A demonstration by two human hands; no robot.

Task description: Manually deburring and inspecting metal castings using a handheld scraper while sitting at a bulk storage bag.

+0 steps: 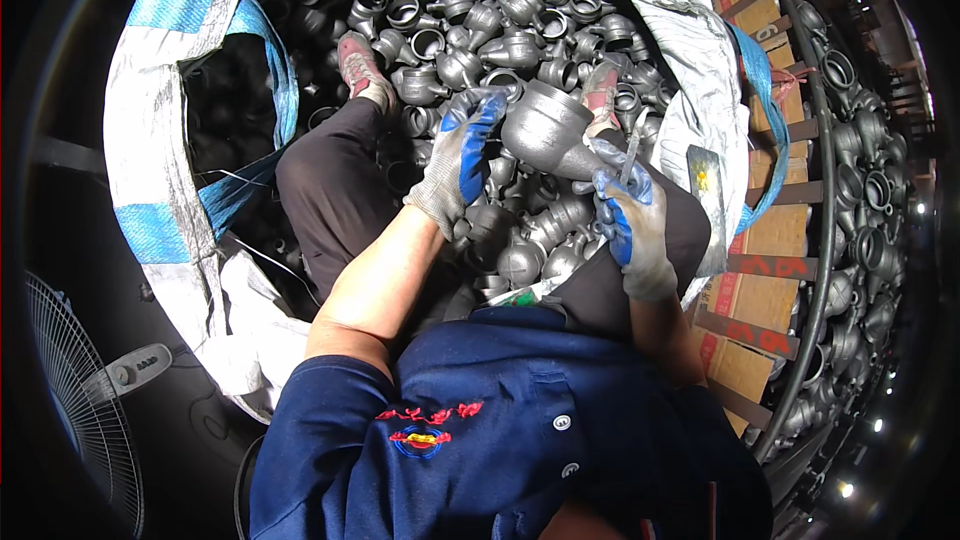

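Note:
A grey cup-shaped metal casting (545, 130) with a narrowing neck is held up in front of me, above my lap. My left hand (460, 155), in a grey glove with blue coating, has its fingers bent against the casting's left side; some fingertips are hidden. On the other side, my right hand (632, 225), gloved alike, is closed around a thin flat metal tool (632, 148) whose exact kind I cannot make out. Its fingers are close to the casting's neck, and whether they grip the neck too is unclear. Many similar castings (510, 48) lie heaped beneath and beyond my hands.
A large white woven bag (150, 175) with blue straps surrounds the heap and my legs. My shoes (362, 65) rest among the castings. A fan (85, 390) stands at left. At right, a metal crate (765, 265) lined with cardboard adjoins more castings (870, 190).

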